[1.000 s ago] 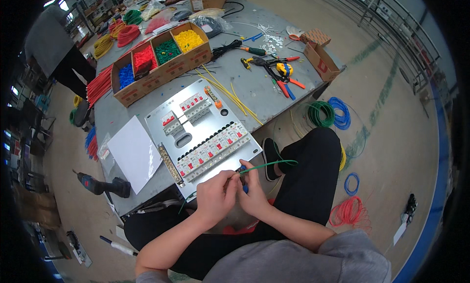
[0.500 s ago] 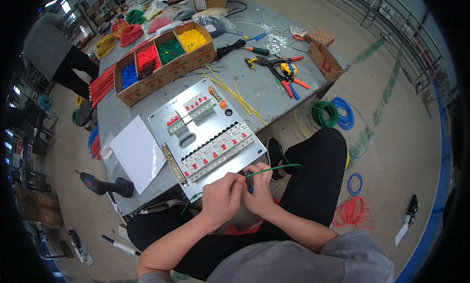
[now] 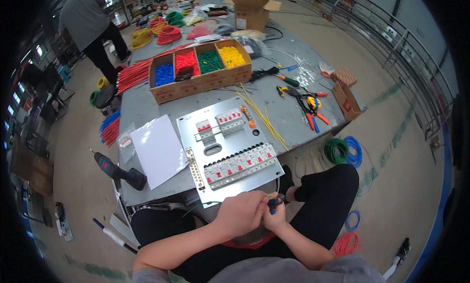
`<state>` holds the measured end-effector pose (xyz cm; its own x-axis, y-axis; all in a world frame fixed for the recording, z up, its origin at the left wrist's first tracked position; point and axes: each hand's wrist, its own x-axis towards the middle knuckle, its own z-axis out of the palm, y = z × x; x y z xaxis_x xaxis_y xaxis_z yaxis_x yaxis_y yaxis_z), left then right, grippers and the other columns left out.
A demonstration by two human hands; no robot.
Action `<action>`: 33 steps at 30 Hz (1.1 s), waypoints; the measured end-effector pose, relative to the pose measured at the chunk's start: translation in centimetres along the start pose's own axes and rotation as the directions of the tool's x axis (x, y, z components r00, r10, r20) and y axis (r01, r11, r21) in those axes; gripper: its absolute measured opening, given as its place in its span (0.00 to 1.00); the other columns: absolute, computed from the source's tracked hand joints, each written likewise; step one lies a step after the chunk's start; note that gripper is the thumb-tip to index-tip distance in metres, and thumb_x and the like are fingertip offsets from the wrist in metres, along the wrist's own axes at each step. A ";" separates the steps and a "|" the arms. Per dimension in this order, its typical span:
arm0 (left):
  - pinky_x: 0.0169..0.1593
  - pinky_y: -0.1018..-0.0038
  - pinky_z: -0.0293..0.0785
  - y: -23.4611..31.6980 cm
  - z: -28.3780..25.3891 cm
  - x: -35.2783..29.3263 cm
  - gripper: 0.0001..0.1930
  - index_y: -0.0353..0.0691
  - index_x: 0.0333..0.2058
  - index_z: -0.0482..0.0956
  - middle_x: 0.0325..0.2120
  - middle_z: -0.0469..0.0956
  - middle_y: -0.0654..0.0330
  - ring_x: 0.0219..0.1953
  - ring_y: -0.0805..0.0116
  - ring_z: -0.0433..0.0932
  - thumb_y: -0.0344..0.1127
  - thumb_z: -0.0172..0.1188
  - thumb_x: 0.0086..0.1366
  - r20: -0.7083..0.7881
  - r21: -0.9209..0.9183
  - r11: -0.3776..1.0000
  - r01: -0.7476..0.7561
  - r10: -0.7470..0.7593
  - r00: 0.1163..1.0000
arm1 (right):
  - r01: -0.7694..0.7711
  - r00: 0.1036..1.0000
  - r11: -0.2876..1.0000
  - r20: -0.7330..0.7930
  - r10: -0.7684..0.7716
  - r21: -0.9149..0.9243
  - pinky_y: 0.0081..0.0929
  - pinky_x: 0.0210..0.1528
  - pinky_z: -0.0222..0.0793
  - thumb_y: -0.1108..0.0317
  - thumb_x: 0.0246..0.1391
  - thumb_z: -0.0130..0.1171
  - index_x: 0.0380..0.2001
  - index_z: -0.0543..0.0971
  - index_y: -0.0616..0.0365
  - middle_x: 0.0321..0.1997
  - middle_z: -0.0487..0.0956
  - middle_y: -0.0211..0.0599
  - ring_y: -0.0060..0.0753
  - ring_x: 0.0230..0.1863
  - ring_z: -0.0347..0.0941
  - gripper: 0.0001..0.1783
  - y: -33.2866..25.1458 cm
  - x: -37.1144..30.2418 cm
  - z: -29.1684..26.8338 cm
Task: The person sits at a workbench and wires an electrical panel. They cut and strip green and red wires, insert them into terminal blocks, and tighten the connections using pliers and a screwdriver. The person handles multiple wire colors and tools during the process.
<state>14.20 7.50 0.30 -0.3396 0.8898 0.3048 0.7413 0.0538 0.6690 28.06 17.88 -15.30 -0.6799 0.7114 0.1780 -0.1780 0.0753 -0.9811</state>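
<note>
My left hand (image 3: 240,213) is closed in a pinch on a green wire (image 3: 201,204), whose loose end trails out to the left past the wrist. Close against it, my right hand (image 3: 276,218) is wrapped round a hand tool with blue handles and a dark metal head (image 3: 280,198), which looks like pliers. A short bit of green shows at the tool's head; the jaws are mostly hidden by fingers. Just beyond both hands, a metal mounting plate (image 3: 249,140) overhangs the table edge. It carries a row of circuit breakers (image 3: 240,168), smaller breakers (image 3: 229,117) and a brass terminal bar (image 3: 195,169).
A cardboard box (image 3: 196,85) of coloured caps sits behind the plate. White paper (image 3: 157,148) and a cordless drill (image 3: 120,171) lie left. Yellow wires (image 3: 259,115), pliers (image 3: 307,111) and a tape measure (image 3: 314,103) lie right. Wire coils (image 3: 337,150) rest on the floor.
The long green wire end that stuck out right of my hands no longer shows. The tool's dark head has come into view. My head view has shifted, so the table appears farther right and lower.
</note>
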 end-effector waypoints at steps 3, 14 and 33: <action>0.30 0.58 0.79 0.2 -0.9 -0.4 0.07 0.41 0.41 0.78 0.27 0.82 0.55 0.29 0.52 0.84 0.36 0.61 0.70 0.108 0.062 0.998 -0.026 0.020 0.994 | -0.169 0.974 0.951 0.192 0.121 0.259 0.23 0.41 0.65 0.60 0.74 0.57 0.48 0.73 0.56 0.39 0.74 0.26 0.19 0.39 0.69 0.12 -3.5 -0.4 -0.8; 0.32 0.56 0.80 -2.1 -1.6 -1.1 0.08 0.42 0.43 0.73 0.26 0.81 0.53 0.31 0.48 0.84 0.39 0.57 0.72 0.274 0.116 0.990 -0.080 0.045 0.961 | -0.176 0.958 0.845 0.286 0.028 0.506 0.40 0.44 0.75 0.59 0.76 0.51 0.36 0.69 0.60 0.29 0.73 0.41 0.36 0.33 0.73 0.16 -7.6 3.7 -1.7; 0.47 0.48 0.79 -7.6 -10.5 4.4 0.14 0.39 0.51 0.77 0.39 0.85 0.43 0.42 0.40 0.84 0.32 0.56 0.67 0.149 0.368 0.844 0.391 -0.468 0.871 | -0.100 0.987 0.962 -0.098 0.128 0.254 0.37 0.36 0.74 0.53 0.71 0.60 0.36 0.69 0.50 0.24 0.67 0.28 0.30 0.27 0.70 0.16 -14.9 16.4 -15.8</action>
<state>1.02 6.20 3.71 -0.5566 0.8173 -0.1489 0.7058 0.5597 0.4342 30.85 39.45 1.05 -0.6239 0.7804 0.0424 -0.2839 -0.1758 -0.9426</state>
